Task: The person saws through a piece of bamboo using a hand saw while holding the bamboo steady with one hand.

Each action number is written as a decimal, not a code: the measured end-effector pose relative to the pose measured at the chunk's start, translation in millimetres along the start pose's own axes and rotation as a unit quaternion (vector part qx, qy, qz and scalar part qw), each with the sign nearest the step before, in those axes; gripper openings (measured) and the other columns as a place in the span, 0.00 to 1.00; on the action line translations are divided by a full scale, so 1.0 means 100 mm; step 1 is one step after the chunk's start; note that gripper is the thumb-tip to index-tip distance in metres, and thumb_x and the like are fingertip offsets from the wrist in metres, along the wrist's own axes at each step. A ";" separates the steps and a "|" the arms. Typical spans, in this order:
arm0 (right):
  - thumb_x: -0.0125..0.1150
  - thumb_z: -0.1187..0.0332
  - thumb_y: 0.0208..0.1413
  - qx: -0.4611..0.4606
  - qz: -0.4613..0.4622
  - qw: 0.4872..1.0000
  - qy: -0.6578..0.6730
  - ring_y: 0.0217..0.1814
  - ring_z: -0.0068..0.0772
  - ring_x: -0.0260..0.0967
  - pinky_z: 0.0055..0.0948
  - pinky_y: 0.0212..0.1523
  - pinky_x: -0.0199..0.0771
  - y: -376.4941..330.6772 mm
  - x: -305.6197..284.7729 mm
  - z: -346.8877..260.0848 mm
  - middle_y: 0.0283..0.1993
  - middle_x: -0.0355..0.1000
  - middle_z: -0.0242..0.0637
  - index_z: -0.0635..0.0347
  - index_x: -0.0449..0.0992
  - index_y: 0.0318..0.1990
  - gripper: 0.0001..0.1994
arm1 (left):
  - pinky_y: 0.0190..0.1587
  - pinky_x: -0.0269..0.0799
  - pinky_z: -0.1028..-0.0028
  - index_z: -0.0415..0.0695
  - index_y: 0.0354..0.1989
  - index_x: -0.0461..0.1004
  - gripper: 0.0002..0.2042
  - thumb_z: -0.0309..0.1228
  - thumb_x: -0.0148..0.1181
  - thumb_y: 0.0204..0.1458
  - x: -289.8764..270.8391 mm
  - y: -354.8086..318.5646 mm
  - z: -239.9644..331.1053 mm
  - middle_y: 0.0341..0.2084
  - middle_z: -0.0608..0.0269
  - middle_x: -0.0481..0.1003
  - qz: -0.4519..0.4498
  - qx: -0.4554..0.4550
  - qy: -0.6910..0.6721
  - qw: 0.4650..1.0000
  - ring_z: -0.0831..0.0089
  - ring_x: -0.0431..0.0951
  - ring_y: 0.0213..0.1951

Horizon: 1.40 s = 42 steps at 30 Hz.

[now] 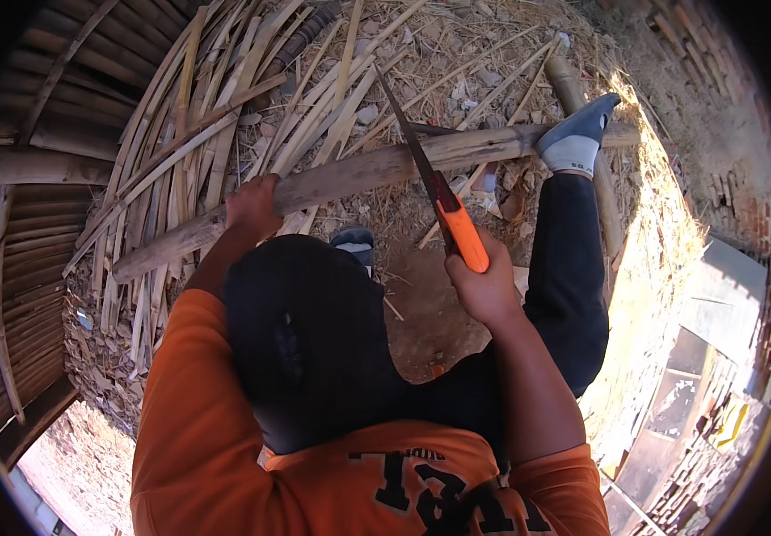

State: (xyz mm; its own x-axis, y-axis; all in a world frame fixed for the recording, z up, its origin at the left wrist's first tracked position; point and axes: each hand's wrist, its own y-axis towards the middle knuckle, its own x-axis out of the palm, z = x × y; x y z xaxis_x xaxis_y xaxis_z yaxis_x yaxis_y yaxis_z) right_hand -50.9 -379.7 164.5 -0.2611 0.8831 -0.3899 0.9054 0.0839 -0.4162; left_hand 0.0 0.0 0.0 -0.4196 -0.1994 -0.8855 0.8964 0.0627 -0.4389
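A long wooden pole (pixel 349 183) lies slantwise across the ground in front of me. My left hand (pixel 253 207) is closed over it left of the middle. A handsaw (pixel 464 234) with an orange handle is gripped in my right hand (pixel 485 284). Its dark, narrow blade points away from me and crosses the pole right of the middle; whether its teeth touch the wood I cannot tell. Near the pole's right end my right foot (pixel 573 138), in a grey shoe, rests on it. My other shoe (pixel 353 241) shows just on the near side of the pole.
A heap of split bamboo strips (pixel 198 134) spreads at the far left, partly under the pole. A thick bamboo piece (pixel 566 85) lies by my right foot. Slatted bamboo panels (pixel 28 277) stand on the left, a brick wall (pixel 716 116) on the right. Straw and rubble litter the ground.
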 end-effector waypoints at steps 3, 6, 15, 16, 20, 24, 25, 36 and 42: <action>0.60 0.76 0.53 0.060 0.002 0.998 -0.022 0.35 0.22 0.71 0.27 0.41 0.73 -0.09 -0.08 -0.06 0.34 0.74 0.31 0.65 0.79 0.53 0.18 | 0.65 0.68 0.47 0.55 0.68 0.68 0.38 0.31 0.73 0.42 -0.02 -0.02 -0.01 0.57 0.57 0.75 -0.014 0.012 -0.007 1.000 0.54 0.75 0.63; 0.58 0.77 0.53 0.050 -0.002 0.997 0.052 0.35 0.20 0.71 0.25 0.40 0.73 -0.81 -0.37 -0.08 0.36 0.74 0.30 0.69 0.78 0.53 0.18 | 0.64 0.69 0.47 0.55 0.67 0.69 0.37 0.31 0.72 0.42 -0.04 -0.04 -0.04 0.56 0.57 0.75 0.007 0.008 -0.006 1.000 0.54 0.76 0.62; 0.58 0.75 0.57 0.079 0.021 0.992 0.094 0.27 0.18 0.68 0.24 0.30 0.69 -0.29 -0.15 -0.15 0.30 0.71 0.29 0.63 0.75 0.41 0.06 | 0.61 0.72 0.49 0.53 0.66 0.70 0.38 0.31 0.74 0.39 0.06 -0.01 -0.05 0.53 0.56 0.76 0.042 0.015 0.007 0.999 0.53 0.77 0.60; 0.59 0.75 0.57 0.089 0.019 0.992 0.088 0.27 0.19 0.68 0.25 0.31 0.69 -0.19 -0.15 -0.22 0.30 0.71 0.29 0.63 0.75 0.40 0.05 | 0.61 0.71 0.47 0.54 0.65 0.71 0.37 0.31 0.73 0.41 -0.01 -0.02 -0.01 0.54 0.57 0.76 0.026 0.014 0.005 1.000 0.54 0.77 0.60; 0.58 0.76 0.57 0.076 -0.003 0.995 0.064 0.33 0.20 0.72 0.24 0.37 0.72 -0.61 -0.35 -0.03 0.33 0.74 0.30 0.65 0.77 0.43 0.08 | 0.62 0.70 0.46 0.55 0.65 0.71 0.36 0.31 0.73 0.42 0.01 -0.01 -0.12 0.54 0.58 0.76 0.022 0.024 -0.019 0.999 0.54 0.77 0.61; 0.57 0.78 0.56 0.058 0.026 0.996 0.070 0.40 0.20 0.74 0.22 0.45 0.73 -1.22 -0.41 -0.03 0.39 0.76 0.33 0.69 0.78 0.54 0.17 | 0.64 0.68 0.46 0.55 0.67 0.69 0.38 0.32 0.74 0.43 -0.01 -0.07 -0.04 0.56 0.58 0.75 0.013 -0.004 0.008 1.000 0.54 0.76 0.62; 0.57 0.78 0.56 0.074 0.018 0.994 0.074 0.42 0.20 0.75 0.22 0.46 0.74 -1.26 -0.40 -0.06 0.39 0.77 0.33 0.70 0.78 0.56 0.19 | 0.64 0.68 0.47 0.55 0.68 0.68 0.38 0.33 0.74 0.43 -0.05 -0.09 -0.04 0.56 0.58 0.75 0.014 -0.012 0.011 1.000 0.54 0.75 0.63; 0.58 0.78 0.53 0.088 0.006 0.991 0.104 0.34 0.22 0.70 0.28 0.39 0.73 -0.78 -0.32 0.04 0.33 0.72 0.31 0.65 0.76 0.42 0.09 | 0.63 0.69 0.45 0.55 0.69 0.67 0.40 0.35 0.75 0.42 -0.05 -0.03 -0.12 0.58 0.58 0.74 -0.006 -0.001 0.012 1.000 0.56 0.74 0.65; 0.59 0.77 0.52 0.036 0.018 0.997 0.063 0.37 0.23 0.73 0.27 0.44 0.74 -0.97 -0.17 0.03 0.34 0.74 0.33 0.68 0.78 0.51 0.17 | 0.63 0.69 0.45 0.56 0.69 0.67 0.40 0.34 0.75 0.42 -0.03 -0.10 -0.06 0.57 0.58 0.74 0.014 -0.014 0.012 1.000 0.55 0.75 0.64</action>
State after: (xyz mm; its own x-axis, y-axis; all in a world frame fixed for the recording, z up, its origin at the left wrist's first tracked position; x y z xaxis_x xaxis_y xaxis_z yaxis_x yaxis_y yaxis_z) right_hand -134.9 -404.5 209.3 -0.1804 0.9363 -0.3014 0.8860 0.0216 -0.4631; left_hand -8.8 5.6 6.6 -0.3981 -0.1732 -0.9008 0.9037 0.0946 -0.4176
